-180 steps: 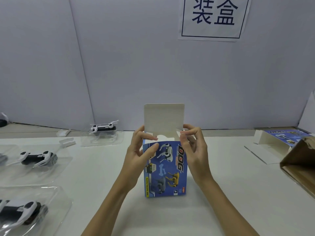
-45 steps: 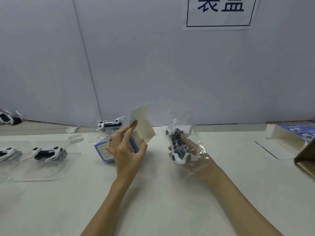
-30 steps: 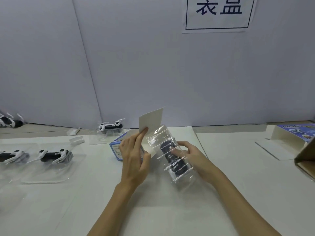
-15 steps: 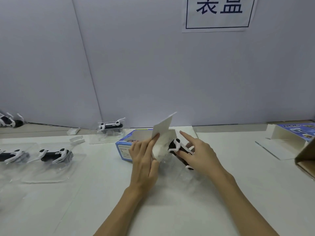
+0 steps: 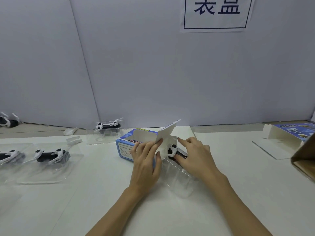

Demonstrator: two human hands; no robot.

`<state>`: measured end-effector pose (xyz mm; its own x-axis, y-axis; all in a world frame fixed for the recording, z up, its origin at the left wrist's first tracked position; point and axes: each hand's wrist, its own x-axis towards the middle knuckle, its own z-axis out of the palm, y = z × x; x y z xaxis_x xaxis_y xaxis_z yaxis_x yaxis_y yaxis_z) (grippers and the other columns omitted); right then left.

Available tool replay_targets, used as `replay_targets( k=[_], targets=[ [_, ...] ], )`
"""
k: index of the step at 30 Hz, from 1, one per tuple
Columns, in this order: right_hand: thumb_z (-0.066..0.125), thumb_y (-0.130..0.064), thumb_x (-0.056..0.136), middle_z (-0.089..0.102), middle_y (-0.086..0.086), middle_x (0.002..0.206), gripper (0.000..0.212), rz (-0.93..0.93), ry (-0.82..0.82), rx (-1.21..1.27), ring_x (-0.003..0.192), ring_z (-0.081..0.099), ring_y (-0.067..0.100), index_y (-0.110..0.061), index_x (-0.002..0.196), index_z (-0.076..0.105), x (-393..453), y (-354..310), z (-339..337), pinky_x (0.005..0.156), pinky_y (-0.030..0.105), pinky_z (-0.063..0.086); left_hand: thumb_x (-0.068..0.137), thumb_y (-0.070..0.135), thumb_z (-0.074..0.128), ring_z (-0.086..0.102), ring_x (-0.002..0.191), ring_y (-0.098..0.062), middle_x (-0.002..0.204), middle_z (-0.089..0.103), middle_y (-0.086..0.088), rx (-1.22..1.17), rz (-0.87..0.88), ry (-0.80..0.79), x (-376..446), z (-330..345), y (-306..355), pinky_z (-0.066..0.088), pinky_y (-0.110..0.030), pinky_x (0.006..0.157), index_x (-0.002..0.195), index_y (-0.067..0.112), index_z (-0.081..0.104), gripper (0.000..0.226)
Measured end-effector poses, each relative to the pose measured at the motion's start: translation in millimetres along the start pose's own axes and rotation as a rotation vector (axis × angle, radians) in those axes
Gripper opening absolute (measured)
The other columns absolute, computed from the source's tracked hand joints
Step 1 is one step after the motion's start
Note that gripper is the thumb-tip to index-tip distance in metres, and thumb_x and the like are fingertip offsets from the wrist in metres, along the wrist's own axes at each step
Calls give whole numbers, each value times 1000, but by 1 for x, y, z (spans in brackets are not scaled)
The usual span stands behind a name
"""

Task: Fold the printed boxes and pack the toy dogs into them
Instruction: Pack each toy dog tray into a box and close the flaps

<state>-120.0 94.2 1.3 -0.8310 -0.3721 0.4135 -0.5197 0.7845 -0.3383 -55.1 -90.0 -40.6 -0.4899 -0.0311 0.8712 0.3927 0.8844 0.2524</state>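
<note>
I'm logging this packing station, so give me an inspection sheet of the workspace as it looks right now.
Surface: white table, pale partition wall behind.
Job's things: blue printed box lying on its side, white flap raised; toy dog in clear blister at the box's open end, partly in; two more packed dogs at left, one at the back; another box at far right.
Clutter: brown carton corner at the right edge; small white pieces near the back.
Hands: left hand holds the box and its flap; right hand grips the blister.
Cables: nothing seen.
Surroundings: paper sign with dark characters on the wall.
</note>
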Motion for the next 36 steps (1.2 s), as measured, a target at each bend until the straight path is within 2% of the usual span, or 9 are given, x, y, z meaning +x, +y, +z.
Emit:
replay_targets(
  k=[9, 12, 15, 21, 23, 27, 30, 34, 36],
  targets=[
    [62, -29, 93, 55, -10, 137, 42, -15, -89, 265, 126, 53, 14, -37, 135, 62, -1, -2, -8, 108, 36, 35, 99, 35, 65, 62, 122, -27, 137, 64, 5, 23, 125, 1, 0, -10, 8, 37, -59, 109, 138, 10, 64, 46],
    [58, -4, 88, 54, -5, 131, 40, 4, 126, 411, 125, 53, 15, -25, 121, 67, -4, -11, -5, 106, 36, 43, 100, 29, 64, 63, 119, -25, 133, 65, 5, -8, 135, -14, -1, -10, 14, 38, -59, 107, 138, 11, 65, 42],
    [54, 9, 84, 60, -3, 114, 37, 73, 359, 663, 112, 58, 11, -20, 106, 61, -6, -23, -6, 99, 35, 49, 100, 49, 63, 61, 122, -23, 134, 63, 5, -68, 114, -95, -2, -13, 18, 36, -60, 110, 140, 11, 62, 55],
    [51, -12, 82, 61, 5, 117, 24, 267, 717, 1105, 113, 60, 12, -19, 104, 60, -6, -20, -11, 93, 18, 48, 73, 88, 66, 47, 135, -17, 146, 49, 10, 4, 113, -215, -4, -16, 26, 22, -65, 120, 150, 13, 49, 109],
    [53, -17, 82, 65, 6, 111, 22, 370, 737, 1284, 107, 63, 14, -14, 102, 61, -3, -15, -12, 93, 25, 50, 72, 90, 66, 50, 133, -19, 144, 51, 8, 29, 77, -201, -5, -13, 31, 17, -64, 122, 149, 12, 51, 111],
    [53, -16, 89, 68, 9, 107, 11, 585, 657, 1674, 99, 65, 19, -15, 90, 64, 3, -6, -17, 92, 29, 47, 76, 68, 74, 52, 132, -20, 141, 52, 8, 22, 49, -184, -5, -11, 37, 15, -65, 123, 147, 12, 52, 93],
    [48, -16, 96, 69, 19, 118, 18, 820, 503, 1999, 99, 68, 27, -9, 99, 65, 4, -1, -21, 91, 29, 49, 78, 45, 73, 55, 130, -20, 141, 55, 7, -10, 63, -185, -4, -9, 38, 22, -65, 119, 143, 11, 55, 76],
    [47, -16, 101, 73, 18, 117, 25, 850, 231, 1716, 107, 67, 29, -8, 114, 67, 3, -7, -12, 99, 33, 47, 84, 31, 65, 55, 129, -18, 138, 59, 5, -48, 59, -175, -1, -9, 35, 28, -62, 117, 143, 11, 57, 63],
    [50, -20, 101, 76, 19, 110, 28, 771, 89, 1559, 97, 69, 28, -11, 114, 74, 2, -13, -11, 92, 34, 50, 87, 29, 62, 55, 130, -17, 137, 60, 5, -69, 63, -164, 1, -12, 30, 30, -62, 115, 143, 11, 57, 59]
  ],
)
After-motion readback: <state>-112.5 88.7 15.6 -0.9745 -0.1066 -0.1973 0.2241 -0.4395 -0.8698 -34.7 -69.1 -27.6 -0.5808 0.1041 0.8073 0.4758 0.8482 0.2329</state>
